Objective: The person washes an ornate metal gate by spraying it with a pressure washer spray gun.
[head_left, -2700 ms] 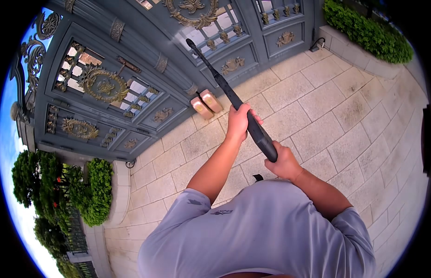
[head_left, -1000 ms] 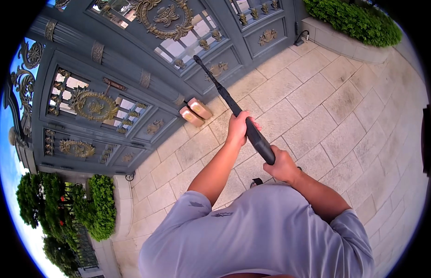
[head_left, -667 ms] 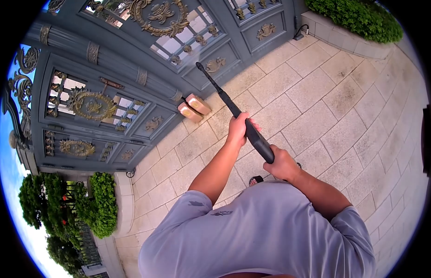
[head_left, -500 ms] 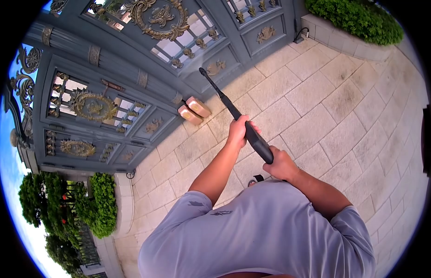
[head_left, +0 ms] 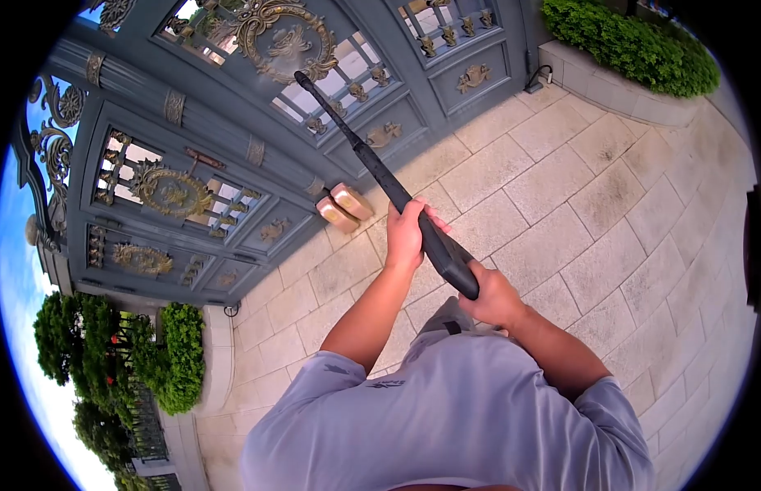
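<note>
A long black spray wand slants up and left across the head view. My left hand is wrapped round its middle. Round the thick rear end, near my body, my right hand is closed. The wand's nozzle points at a grey metal gate with gold ornaments, and a faint spray shows in front of the round gold emblem. Whether the nozzle touches the gate cannot be told; it appears apart from it.
Two copper-coloured blocks sit at the gate's foot. Pale stone paving spreads below. A low curved planter wall with a hedge stands at upper right, another hedge at lower left.
The wand tip has risen up and left from the lower panel to the round emblem. My left hand has moved slightly left and up, still holding the wand. A trouser leg now shows below.
</note>
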Demonstrator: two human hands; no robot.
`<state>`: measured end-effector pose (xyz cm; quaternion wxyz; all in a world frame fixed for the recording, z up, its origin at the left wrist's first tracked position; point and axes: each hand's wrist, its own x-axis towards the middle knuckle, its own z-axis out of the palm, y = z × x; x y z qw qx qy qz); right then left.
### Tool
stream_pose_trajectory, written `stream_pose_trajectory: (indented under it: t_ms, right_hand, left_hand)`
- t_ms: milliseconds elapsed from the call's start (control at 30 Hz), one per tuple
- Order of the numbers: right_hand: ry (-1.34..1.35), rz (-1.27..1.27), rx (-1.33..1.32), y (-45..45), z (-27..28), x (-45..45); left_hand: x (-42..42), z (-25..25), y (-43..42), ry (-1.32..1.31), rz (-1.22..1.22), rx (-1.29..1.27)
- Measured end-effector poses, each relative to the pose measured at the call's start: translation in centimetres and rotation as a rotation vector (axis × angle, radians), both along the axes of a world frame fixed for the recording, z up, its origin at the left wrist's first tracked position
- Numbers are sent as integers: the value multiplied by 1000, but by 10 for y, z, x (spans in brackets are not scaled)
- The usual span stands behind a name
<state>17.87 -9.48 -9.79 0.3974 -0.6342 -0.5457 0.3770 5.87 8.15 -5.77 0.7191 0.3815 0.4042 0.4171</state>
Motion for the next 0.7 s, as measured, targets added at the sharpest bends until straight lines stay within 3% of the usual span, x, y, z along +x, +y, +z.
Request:
stream_pose_trajectory:
  t_ms: [133,267,300,467,600,700]
  right_hand:
    - [58,-32,-125,7,-1,4]
    - [-127,-85,-19,4,-65,-3]
    - [-187,-117,37,3,-61,-1]
    - [35,-46,-99,6,-23,25]
    - [1,-34,-71,19,-25,32]
    - [84,-40,-175,26,-21,35]
  left_hand:
    - [7,-36,19,114,13,-162]
    - [13,-75,25,221,-69,-353]
    - [17,-77,25,215,-68,-342]
    - [34,-51,23,79,-72,-187]
    - [42,-39,30,19,-65,-128]
    - [45,-64,47,151,-57,-242]
